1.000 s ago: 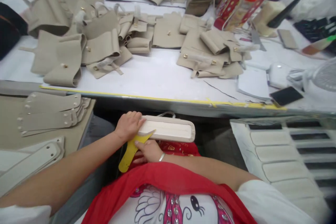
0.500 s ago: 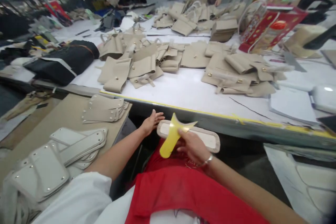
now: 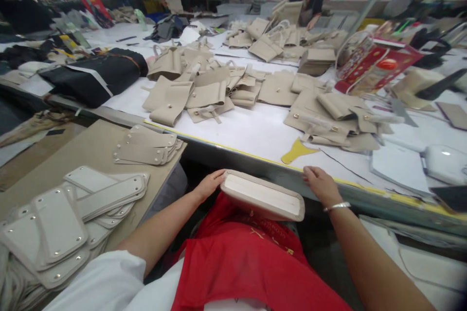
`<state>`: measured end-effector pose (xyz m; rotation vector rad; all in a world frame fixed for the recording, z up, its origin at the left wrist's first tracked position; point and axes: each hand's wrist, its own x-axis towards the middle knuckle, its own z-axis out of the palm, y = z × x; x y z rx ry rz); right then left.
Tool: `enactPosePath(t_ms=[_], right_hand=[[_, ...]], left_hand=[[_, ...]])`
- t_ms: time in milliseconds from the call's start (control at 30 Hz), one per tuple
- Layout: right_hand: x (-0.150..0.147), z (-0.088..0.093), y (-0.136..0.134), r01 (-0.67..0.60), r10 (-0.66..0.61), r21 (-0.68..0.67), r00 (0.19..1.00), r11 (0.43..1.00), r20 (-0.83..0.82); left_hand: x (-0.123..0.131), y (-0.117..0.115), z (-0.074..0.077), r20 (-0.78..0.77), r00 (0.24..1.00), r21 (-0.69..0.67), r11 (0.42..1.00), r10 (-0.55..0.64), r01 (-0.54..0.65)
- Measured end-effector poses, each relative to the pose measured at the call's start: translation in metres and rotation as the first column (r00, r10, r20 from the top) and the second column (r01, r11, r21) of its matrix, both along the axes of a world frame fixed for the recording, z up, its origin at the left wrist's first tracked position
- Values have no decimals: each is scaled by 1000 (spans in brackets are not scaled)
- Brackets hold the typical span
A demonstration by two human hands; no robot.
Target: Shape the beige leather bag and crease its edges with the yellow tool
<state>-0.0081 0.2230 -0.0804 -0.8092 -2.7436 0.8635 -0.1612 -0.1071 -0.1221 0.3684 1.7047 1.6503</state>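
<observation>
My left hand [image 3: 211, 183] grips the left end of a long, box-shaped beige piece [image 3: 262, 193] with rounded ends and a white face. This piece is tilted over my lap, against the red apron [image 3: 251, 252]. To its right, my right hand [image 3: 323, 183] hovers by the table's front edge, fingers curled together and nothing seen in them. Just beyond that hand, a yellow forked scraper-like tool [image 3: 295, 150] lies flat on the white tabletop. The underside of the beige piece is hidden.
Beige bag parts with metal studs [image 3: 171, 102] are heaped across the table [image 3: 251, 124]. A side board at left bears stacked white panels [image 3: 60, 223] and beige panels [image 3: 146, 146]. A black bundle [image 3: 98, 75], a red gift bag [image 3: 383, 63] and co-workers are farther back.
My right hand has laid the yellow tool on the table and moved right, off the beige piece. My left hand now holds that piece's end, and the piece has tilted to show more of its side.
</observation>
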Motion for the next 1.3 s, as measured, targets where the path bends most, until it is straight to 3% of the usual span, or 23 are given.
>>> enactPosePath(t_ms=[100,200,300,400,567,667,700,767,833,867,967,1100,1300], right_hand=[[39,0,-38,-131,131,-64,991,989,0],[61,8,-61,-321,324,-72,945,944,35],[67,11,-60,-373,379,-78,921,925,91],[67,8,-54,-382,393,-106,912,918,116],[64,10,-55,-448,457,-90,878,889,144],[58,18,-56,-510,508,-42,841,859,186],[56,21,-55,-524,518,-23,832,851,199],[52,24,-53,-545,529,16,819,838,223],[49,27,-51,-564,536,49,806,825,253],[48,28,-50,-572,536,65,798,818,273],[45,32,-49,-602,543,96,768,792,340],[38,35,-45,-644,559,105,725,758,403],[33,33,-42,-662,589,105,719,742,370]], left_hand=[[-13,-1,10,-194,975,-65,993,-107,96],[-21,0,22,-229,958,-142,980,-171,141],[-21,7,26,-66,994,-190,979,-87,73],[-18,14,21,39,999,-241,970,-24,32],[-25,19,19,6,998,-274,960,-64,63],[-33,19,29,-166,967,-317,939,-196,136],[-35,18,33,-275,915,-348,918,-295,192],[-36,17,40,-468,714,-433,840,-520,327],[-32,18,46,-552,497,-517,743,-669,426],[-30,20,48,-559,427,-552,704,-710,447],[-24,28,53,-536,348,-642,639,-769,425],[-27,40,54,-507,339,-672,610,-793,420],[-34,38,54,-520,528,-485,741,-671,464]])
